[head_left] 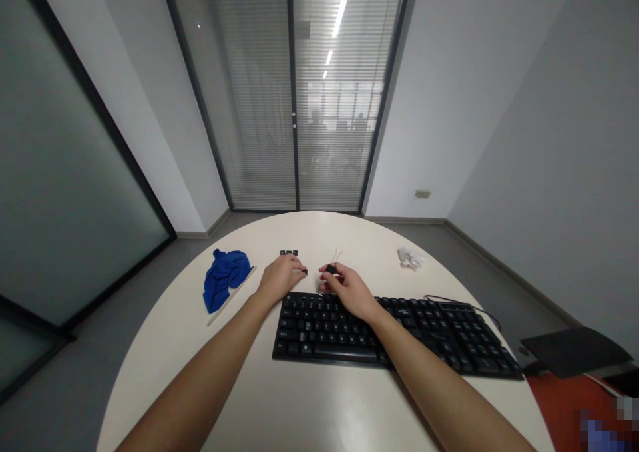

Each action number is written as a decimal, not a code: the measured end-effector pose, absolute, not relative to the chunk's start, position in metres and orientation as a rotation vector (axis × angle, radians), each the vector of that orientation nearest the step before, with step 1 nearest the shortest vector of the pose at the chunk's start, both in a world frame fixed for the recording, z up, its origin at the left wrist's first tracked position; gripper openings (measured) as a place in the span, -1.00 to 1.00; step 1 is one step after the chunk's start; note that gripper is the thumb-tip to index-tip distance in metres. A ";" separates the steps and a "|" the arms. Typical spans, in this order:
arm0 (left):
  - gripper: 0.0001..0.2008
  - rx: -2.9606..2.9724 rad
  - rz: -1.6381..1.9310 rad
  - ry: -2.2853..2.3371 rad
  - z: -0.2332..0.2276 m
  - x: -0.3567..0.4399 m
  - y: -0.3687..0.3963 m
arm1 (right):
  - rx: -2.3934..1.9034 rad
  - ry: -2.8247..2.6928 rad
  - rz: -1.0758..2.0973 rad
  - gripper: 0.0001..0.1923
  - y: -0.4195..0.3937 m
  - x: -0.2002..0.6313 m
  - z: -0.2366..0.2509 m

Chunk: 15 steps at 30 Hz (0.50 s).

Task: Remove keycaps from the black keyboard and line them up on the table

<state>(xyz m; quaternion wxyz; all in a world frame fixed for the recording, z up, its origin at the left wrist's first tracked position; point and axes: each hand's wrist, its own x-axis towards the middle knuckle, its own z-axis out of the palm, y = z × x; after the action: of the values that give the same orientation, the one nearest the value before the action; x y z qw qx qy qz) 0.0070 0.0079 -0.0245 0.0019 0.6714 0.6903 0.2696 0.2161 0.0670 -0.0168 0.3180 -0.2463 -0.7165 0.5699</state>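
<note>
My left hand rests on the table with its fingers drawn together. A small black keycap shows at its thumb and fingertips. Just beyond these fingers, several black keycaps lie in a short row, partly covered by the hand. My right hand is above the keyboard's back edge, pinching a small black piece that looks like a keycap. Thin bent wires stick out beyond the right fingers; where they join is hidden. The black keyboard lies under my right wrist, with pale gaps among its left keys.
A crumpled blue cloth lies at the left beside a thin pale stick. White crumpled tissue is at the back right. The keyboard's cable curls near the round table's right edge. A chair stands beyond.
</note>
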 end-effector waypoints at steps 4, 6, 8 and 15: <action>-0.85 2.272 0.725 2.186 -0.014 0.004 0.023 | -0.639 -1.903 1.487 -0.66 0.068 0.217 -0.018; -0.86 2.278 0.677 2.201 -0.010 0.001 0.031 | -0.644 -1.906 1.478 -0.66 0.068 0.217 -0.018; -0.86 2.258 0.643 2.232 -0.007 -0.002 0.039 | -0.648 -1.903 1.478 -0.65 0.068 0.217 -0.018; -0.85 2.232 0.647 2.313 -0.012 -0.009 0.059 | -0.649 -1.903 1.474 -0.66 0.067 0.217 -0.018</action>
<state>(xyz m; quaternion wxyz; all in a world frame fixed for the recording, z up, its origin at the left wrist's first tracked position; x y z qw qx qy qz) -0.0093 0.0593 -0.0125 -0.0684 0.6792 0.7037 0.1969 0.2172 0.0673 -0.0179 0.3186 -0.2469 -0.7236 0.5603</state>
